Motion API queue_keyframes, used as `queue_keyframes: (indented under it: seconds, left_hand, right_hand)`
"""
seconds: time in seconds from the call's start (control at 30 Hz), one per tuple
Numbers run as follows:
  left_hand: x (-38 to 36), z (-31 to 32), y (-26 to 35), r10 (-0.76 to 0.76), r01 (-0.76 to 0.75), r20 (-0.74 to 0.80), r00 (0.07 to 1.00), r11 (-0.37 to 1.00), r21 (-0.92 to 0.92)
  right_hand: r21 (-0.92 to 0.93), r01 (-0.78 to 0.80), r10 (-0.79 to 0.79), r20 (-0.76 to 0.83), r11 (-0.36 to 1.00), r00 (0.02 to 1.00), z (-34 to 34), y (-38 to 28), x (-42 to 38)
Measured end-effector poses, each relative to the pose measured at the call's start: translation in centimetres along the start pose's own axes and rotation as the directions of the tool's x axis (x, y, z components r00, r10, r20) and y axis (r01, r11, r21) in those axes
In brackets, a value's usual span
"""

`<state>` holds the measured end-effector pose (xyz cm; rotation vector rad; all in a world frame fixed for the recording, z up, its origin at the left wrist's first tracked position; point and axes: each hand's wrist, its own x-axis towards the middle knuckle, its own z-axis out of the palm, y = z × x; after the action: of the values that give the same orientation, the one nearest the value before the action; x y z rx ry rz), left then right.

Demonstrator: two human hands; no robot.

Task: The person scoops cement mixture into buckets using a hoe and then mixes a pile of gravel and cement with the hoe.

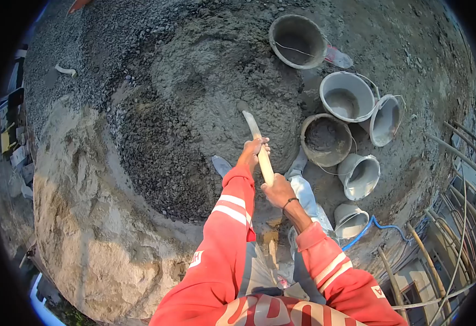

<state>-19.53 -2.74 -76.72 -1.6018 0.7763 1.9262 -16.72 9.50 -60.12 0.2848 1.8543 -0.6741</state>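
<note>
Both my hands grip a pale wooden tool handle [253, 126], which slants down and away from me. My left hand [255, 149] is wrapped around its middle, and my right hand [279, 192] closes around the near end. The handle's far end, coated in grey, reaches the wet concrete mix [216, 81]; the tool's head is hidden there. Dark, coarse gravel mix [156, 152] lies to the left of the wet part. My boots stand at the near edge of the mix, one on each side of the handle.
Several cement-stained buckets stand or lie at the right, the nearest a bucket of grey mix [327, 140]. A blue hose [376, 225] and bent poles [431, 261] are at lower right. A sand heap [85, 217] rises on the left, with loose gravel [102, 43] behind.
</note>
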Motion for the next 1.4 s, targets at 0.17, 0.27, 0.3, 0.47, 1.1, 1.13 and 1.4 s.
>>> queue_keyframes:
  seconds: [0.17, 0.27, 0.3, 0.47, 1.1, 1.13, 1.4]
  left_hand:
    - [1.1, 2.8, 1.5, -0.024, 0.039, 0.084, 0.996, 0.982, -0.184]
    - [-2.3, 7.3, 1.6, -0.005, -0.002, -0.03, 1.0, 0.972, -0.235]
    - [-3.2, 8.6, 1.2, -0.033, 0.018, -0.046, 0.998, 0.952, -0.305]
    - [-12.5, 16.4, -9.1, 0.018, -0.018, -0.002, 1.0, 0.948, -0.318]
    - [-20.0, 4.2, 22.8, 0.782, -0.767, 0.126, 0.61, 0.623, -0.152]
    - [-19.0, 3.2, 25.8, 0.862, -0.854, 0.091, 0.498, 0.506, -0.123]
    - [0.0, -4.3, 15.1, 0.813, -0.377, -0.207, 0.544, 0.457, 0.806]
  right_hand:
    - [0.037, 0.109, -0.11, 0.036, 0.993, 0.993, -6.5, 0.7, -5.1]
    - [0.055, 0.218, -0.222, 0.076, 0.974, 0.972, -13.5, 4.7, -11.9]
    - [0.079, 0.234, -0.241, 0.109, 0.969, 0.964, -16.4, 6.4, -14.2]
    - [-0.143, 0.066, -0.054, 0.091, 0.987, 0.994, -22.8, 19.0, -22.9]
    - [-0.178, 0.683, -0.703, -0.267, 0.709, 0.66, -2.5, 0.1, 2.4]
    - [-0.186, 0.688, -0.71, -0.267, 0.701, 0.652, -1.5, -3.8, 3.9]
    - [0.023, 0.352, -0.349, -0.097, 0.936, 0.932, 7.9, -7.1, 11.6]
